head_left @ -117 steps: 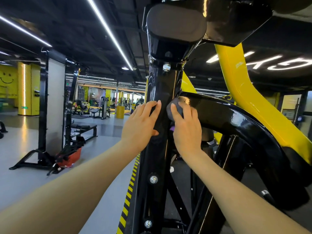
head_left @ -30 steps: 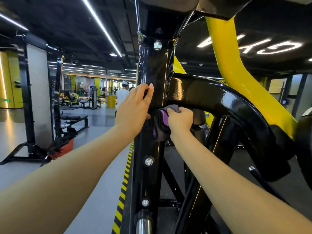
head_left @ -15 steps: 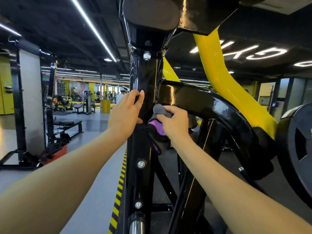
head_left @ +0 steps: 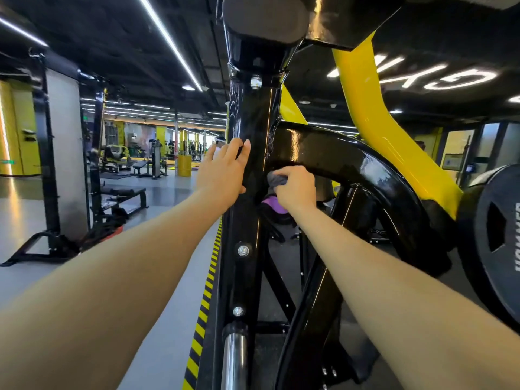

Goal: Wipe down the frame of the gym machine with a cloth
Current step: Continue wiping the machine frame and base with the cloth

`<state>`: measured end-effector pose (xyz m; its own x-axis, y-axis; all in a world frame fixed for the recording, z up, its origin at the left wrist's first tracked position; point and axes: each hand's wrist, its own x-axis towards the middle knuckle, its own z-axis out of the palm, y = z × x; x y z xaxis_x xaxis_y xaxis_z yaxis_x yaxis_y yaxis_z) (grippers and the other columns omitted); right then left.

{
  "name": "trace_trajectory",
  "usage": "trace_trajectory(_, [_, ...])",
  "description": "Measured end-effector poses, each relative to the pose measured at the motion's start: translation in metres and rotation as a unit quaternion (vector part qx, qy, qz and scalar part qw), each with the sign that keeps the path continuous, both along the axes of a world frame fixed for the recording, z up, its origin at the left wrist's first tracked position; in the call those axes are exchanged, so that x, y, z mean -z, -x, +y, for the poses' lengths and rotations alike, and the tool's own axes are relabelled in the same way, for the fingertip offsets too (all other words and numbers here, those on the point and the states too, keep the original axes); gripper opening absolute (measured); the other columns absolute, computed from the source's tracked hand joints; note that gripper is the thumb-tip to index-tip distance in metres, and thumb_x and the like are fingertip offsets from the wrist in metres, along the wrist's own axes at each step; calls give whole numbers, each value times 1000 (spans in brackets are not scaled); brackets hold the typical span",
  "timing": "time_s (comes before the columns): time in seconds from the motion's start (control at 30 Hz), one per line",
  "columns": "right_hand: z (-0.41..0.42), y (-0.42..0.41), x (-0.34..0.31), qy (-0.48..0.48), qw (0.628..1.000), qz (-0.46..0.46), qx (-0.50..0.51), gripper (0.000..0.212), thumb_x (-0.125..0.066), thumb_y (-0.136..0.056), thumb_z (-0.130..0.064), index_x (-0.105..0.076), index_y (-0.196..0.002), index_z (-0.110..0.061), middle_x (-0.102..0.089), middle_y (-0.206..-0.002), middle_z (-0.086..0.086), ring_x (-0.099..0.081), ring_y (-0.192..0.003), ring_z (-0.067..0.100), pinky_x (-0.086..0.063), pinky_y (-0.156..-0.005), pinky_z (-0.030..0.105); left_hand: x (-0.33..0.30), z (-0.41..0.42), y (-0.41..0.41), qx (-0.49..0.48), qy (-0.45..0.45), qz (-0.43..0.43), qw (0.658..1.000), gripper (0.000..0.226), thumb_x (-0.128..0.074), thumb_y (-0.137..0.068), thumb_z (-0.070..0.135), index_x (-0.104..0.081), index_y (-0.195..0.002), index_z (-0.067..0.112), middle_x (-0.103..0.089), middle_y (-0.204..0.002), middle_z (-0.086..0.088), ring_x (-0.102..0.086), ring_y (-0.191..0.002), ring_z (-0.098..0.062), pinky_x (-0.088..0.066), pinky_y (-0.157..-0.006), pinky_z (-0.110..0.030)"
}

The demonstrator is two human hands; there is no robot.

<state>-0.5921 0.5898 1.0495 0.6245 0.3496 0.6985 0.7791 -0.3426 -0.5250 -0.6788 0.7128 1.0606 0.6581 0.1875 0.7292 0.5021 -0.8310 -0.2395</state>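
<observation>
Cloth (head_left: 277, 180) grey, bunched (purple below), against glossy black frame (head_left: 247, 130).

We see the machine's glossy black frame (head_left: 247, 209) standing upright with a curved arm branching right, and a bunched grey-and-purple cloth (head_left: 274, 181) pressed under that arm at the joint.

We read only two pieces of lettering. White letters run up the face of the black weight plate (head_left: 503, 243), cut off by the frame edge and illegible, and the lit ceiling sign (head_left: 422, 76) shows mirrored letters resembling "GYM".
</observation>
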Motion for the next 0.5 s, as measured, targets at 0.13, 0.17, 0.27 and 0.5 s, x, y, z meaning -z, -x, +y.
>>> trace_trajectory(0.13, [-27,-7,7,31,998,47,39,31,-59,-85,-1,-70,-110,-16,-64,-117,7,-60,-107,24,-48,-89,29,5,-10,10,1,-9,18,1000,77,-59,-90,42,-19,-150,16,-23,-146,-5,-31,-135,-26,-17,-116,-42])
trace_trajectory(0.17, [-31,-8,6,26,998,42,37,32,-61,-83,0,-71,-109,-17,-65,-116,7,-61,-106,23,-48,-88,27,6,-13,13,12,-8,10,1000,73,-59,-90,41,-24,-149,16,-26,-144,-5,-33,-133,-25,-19,-115,-41])
trace_trajectory(0.27, [-44,-1,3,12,998,51,31,33,-64,-82,1,-71,-110,-17,-66,-113,7,-61,-102,20,-44,-82,21,14,-24,18,59,10,-13,998,61,-59,-91,37,-35,-143,18,-32,-138,-3,-37,-127,-22,-25,-111,-38])
trace_trajectory(0.5, [-65,14,45,-4,993,103,54,32,-64,-86,-3,-66,-117,-11,-62,-118,9,-55,-100,16,-38,-83,19,60,-44,16,128,75,1,989,46,-57,-91,25,-45,-136,19,-40,-132,-2,-43,-120,-19,-33,-105,-35])
